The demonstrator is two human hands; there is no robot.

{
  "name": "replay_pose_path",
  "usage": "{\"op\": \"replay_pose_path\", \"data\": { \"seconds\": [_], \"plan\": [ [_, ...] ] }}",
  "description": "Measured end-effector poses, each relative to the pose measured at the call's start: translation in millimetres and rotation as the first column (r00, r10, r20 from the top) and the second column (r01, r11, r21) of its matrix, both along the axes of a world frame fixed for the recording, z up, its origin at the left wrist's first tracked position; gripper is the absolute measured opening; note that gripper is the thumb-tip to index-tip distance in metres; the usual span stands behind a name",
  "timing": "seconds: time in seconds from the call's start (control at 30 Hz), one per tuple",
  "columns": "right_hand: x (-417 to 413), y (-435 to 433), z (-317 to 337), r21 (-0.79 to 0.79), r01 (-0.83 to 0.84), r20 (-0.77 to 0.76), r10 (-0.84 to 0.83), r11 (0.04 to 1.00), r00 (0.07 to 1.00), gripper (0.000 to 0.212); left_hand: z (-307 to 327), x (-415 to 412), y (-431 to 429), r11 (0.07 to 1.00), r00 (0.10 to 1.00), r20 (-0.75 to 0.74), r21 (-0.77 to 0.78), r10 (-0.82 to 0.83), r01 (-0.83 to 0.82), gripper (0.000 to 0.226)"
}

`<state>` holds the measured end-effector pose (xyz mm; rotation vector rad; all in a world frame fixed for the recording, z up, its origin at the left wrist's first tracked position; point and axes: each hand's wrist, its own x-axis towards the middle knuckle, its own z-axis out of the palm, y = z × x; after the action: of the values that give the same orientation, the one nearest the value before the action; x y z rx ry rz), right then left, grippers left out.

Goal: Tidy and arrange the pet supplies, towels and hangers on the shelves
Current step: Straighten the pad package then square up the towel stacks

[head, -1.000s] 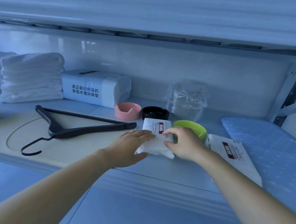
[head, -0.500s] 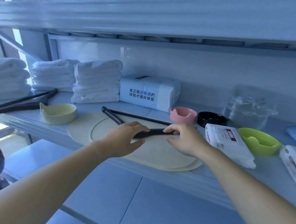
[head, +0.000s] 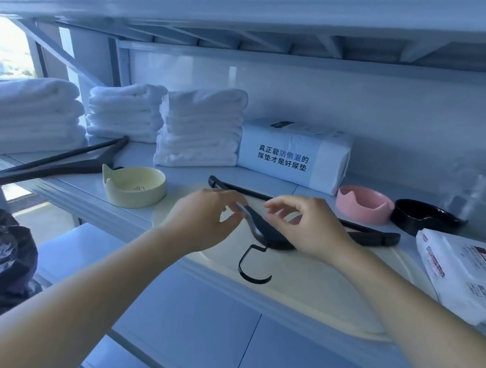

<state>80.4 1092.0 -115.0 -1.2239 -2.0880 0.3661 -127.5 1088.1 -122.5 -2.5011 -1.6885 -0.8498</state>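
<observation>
Our left hand (head: 202, 218) pinches the black hanger (head: 264, 230) right of the cream bowl (head: 134, 185); right hand (head: 308, 228) curls over it, grip unclear.

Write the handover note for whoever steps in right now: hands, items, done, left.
Left hand and right hand: both over the black hanger on the cream mat; grip unclear.
Towels stacked at back left; second hanger lies in front of them. Cream bowl, pink bowl, black bowl, pad pack and white packet sit along the shelf.
Done: towels stacked. Left, likely: place both hangers, group the bowls.
</observation>
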Motion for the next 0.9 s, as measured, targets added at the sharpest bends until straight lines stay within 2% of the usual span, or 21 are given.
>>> {"op": "replay_pose_path", "data": {
  "seconds": [0.2,0.53,0.67,0.9],
  "plan": [
    [-5,60,8,0.042,0.021,-0.009,-0.021,0.999,1.000,0.015,7,-10,37,0.999,0.999,-0.039,-0.026,0.022,-0.023,0.022],
    [-40,134,3,0.001,-0.005,0.094,0.005,1.000,0.996,0.016,16,-63,102,0.992,0.993,-0.031,-0.051,0.117,-0.118,0.022],
    [-47,156,4,0.005,0.046,0.120,-0.046,0.999,0.992,0.019,23,-72,134,0.996,0.995,-0.077,-0.061,0.067,-0.072,0.021],
    [-35,186,18,0.085,0.262,0.156,-0.273,0.961,0.949,0.023,30,-71,198,0.990,0.983,-0.151,-0.109,-0.103,0.087,0.022]
  ]
}}
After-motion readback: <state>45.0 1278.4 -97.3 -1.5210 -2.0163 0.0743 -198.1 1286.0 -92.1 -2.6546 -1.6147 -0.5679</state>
